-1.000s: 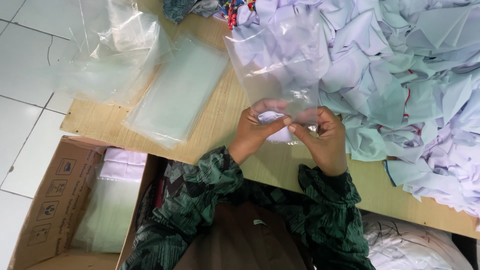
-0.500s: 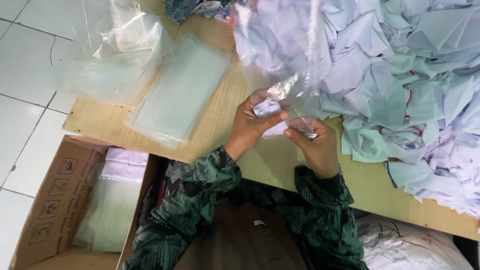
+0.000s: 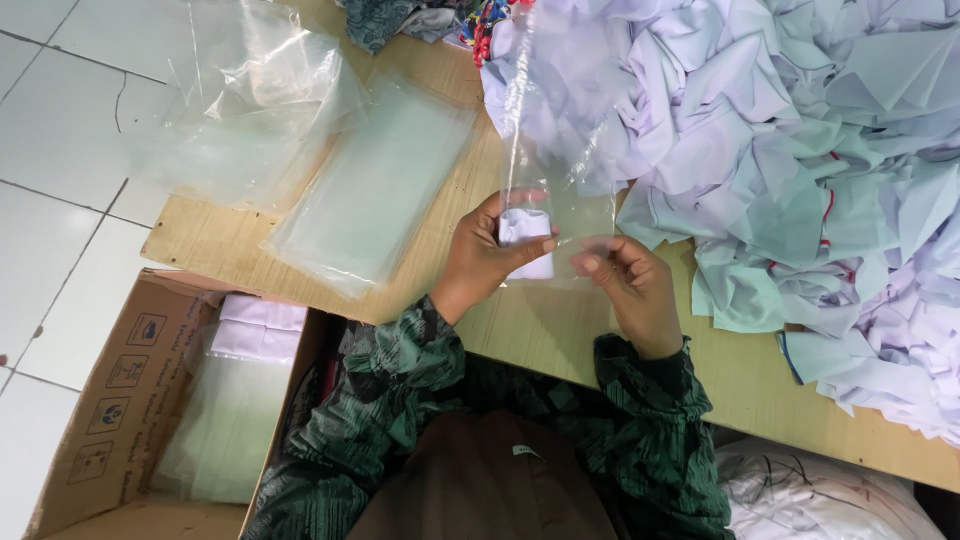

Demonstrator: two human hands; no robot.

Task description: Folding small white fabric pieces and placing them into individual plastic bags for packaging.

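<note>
My left hand (image 3: 482, 257) grips the lower end of a clear plastic bag (image 3: 560, 130) and presses a small folded white cloth piece (image 3: 527, 240) against it. My right hand (image 3: 625, 282) pinches the bag's bottom edge on the right. The bag stands up from my hands over the wooden table (image 3: 520, 330), reaching toward the cloth pile. Both sleeves are dark green patterned.
A big heap of white and pale green cloth pieces (image 3: 800, 150) covers the table's right side. A flat stack of clear bags (image 3: 375, 190) lies at left, crumpled plastic (image 3: 250, 90) beyond it. An open cardboard box (image 3: 140, 400) with packed bags stands on the tiled floor.
The bag, held wide and spread a second ago, now hangs narrower and upright. My hands have moved slightly apart, the right one lower on the bag's edge.
</note>
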